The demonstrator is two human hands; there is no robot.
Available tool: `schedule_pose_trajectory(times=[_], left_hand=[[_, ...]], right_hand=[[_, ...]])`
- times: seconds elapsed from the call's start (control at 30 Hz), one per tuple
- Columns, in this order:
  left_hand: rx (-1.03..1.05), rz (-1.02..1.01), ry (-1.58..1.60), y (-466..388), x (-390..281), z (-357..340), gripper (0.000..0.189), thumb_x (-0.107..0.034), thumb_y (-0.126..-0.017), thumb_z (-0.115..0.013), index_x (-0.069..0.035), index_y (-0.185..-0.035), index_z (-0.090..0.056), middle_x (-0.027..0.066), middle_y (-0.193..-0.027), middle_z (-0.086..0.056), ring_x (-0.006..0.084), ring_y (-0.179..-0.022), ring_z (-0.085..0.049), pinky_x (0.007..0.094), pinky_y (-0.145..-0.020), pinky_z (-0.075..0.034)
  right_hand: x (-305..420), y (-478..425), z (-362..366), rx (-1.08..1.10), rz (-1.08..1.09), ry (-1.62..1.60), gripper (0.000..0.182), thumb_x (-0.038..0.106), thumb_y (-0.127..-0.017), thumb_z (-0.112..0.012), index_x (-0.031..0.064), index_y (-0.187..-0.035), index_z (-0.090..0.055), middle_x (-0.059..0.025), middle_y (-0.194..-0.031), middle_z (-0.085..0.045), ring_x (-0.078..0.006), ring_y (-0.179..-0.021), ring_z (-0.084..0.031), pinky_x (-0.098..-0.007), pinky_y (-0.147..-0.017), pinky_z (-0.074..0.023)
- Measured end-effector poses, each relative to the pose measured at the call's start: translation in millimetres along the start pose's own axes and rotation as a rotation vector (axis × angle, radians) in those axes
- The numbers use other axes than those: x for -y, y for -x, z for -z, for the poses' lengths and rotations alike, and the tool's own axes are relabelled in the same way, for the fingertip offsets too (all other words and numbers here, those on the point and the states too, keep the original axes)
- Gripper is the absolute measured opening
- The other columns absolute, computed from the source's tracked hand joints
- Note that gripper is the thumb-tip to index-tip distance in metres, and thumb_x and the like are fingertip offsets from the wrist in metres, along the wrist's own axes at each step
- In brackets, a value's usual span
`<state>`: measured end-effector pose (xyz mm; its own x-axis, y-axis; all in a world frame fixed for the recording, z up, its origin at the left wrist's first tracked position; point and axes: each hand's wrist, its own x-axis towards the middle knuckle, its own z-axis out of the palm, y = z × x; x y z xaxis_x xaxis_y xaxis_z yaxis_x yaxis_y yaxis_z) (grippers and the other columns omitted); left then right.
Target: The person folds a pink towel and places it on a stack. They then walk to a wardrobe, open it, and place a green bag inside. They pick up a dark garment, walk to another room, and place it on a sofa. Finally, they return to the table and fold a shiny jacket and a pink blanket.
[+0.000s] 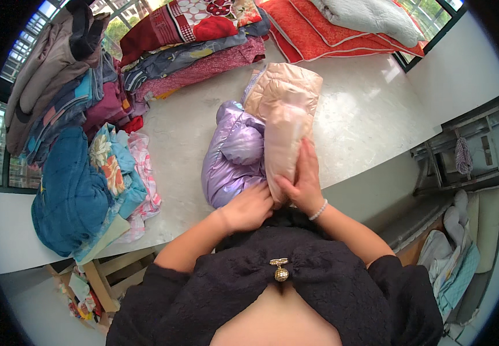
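A puffy garment lies at the near edge of the pale stone-like tabletop (180, 125). Its shiny lilac padded part (236, 151) is bunched on the left, and a peach padded part (290, 129) is folded lengthwise on the right; whether they are one piece I cannot tell. My left hand (251, 205) is at the near end, between the two parts, with its fingertips partly hidden by the fabric. My right hand (303, 181) lies against the right side of the peach part, thumb on top and fingers extended along it.
Stacks of folded clothes (59, 86) and patterned bedding (193, 43) stand along the windows. A blue padded garment (70, 194) lies at the left edge. Red quilts (318, 34) lie at the back right. Below the right side is a seat with fabrics (453, 259).
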<state>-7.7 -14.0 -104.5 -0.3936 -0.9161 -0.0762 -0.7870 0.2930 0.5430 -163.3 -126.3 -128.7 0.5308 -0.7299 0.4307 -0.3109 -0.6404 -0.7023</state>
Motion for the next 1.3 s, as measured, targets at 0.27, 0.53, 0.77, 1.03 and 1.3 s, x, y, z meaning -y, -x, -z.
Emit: schedule_pose_trajectory(times=[0.27,0.53,0.77,1.03,1.3], left_hand=[[-0.796,0.515,0.114,83,35,35,0.058,-0.024,-0.082,-0.07,-0.002,-0.13,-0.047,0.0209,-0.128,-0.051,0.0342,-0.118,-0.05,0.0395,-0.1,-0.039],[-1.025,0.784,0.652,37,129,-64,0.082,-0.029,-0.081,-0.071,-0.001,-0.142,-0.025,0.0238,-0.137,-0.041,0.0319,-0.124,-0.045,0.0375,-0.102,-0.038],[-1.027,0.955,0.986,38,144,-61,0.076,-0.028,-0.08,-0.073,0.006,-0.135,-0.033,0.0192,-0.123,-0.055,0.0262,-0.109,-0.056,0.034,-0.092,-0.046],[-0.556,0.915,1.563,48,127,-45,0.054,-0.039,-0.091,-0.055,-0.003,-0.131,-0.047,0.0107,-0.121,-0.059,0.0187,-0.103,-0.061,0.0338,-0.089,-0.05],[-0.502,0.663,2.055,60,56,-5,0.056,-0.048,-0.096,-0.04,-0.008,-0.133,-0.047,0.0102,-0.126,-0.057,0.0222,-0.11,-0.059,0.039,-0.094,-0.048]], right_hand=[[7,-24,-48,0.368,0.504,0.405,0.069,0.029,-0.07,-0.069,0.0248,-0.135,-0.047,-0.009,-0.15,-0.03,-0.0289,-0.141,-0.023,-0.0591,-0.11,-0.0105],[-7,-29,-69,0.601,0.606,0.575,0.046,0.023,-0.086,-0.046,0.0258,-0.132,-0.051,-0.0002,-0.15,-0.032,-0.0214,-0.142,-0.022,-0.0585,-0.112,-0.0081],[-19,-48,-67,0.675,0.622,0.473,0.069,0.031,-0.081,-0.056,0.0222,-0.145,-0.032,-0.0009,-0.146,-0.039,-0.0187,-0.137,-0.032,-0.055,-0.109,-0.0187],[-12,-65,-50,0.881,0.621,0.376,0.109,0.062,-0.061,-0.071,0.0147,-0.148,-0.025,-0.0057,-0.149,-0.034,-0.0216,-0.14,-0.027,-0.0571,-0.11,-0.0162],[26,-92,-25,1.108,0.433,0.181,0.106,0.053,-0.058,-0.078,0.0144,-0.145,-0.032,-0.0116,-0.144,-0.04,-0.0265,-0.133,-0.038,-0.0576,-0.107,-0.0222]])
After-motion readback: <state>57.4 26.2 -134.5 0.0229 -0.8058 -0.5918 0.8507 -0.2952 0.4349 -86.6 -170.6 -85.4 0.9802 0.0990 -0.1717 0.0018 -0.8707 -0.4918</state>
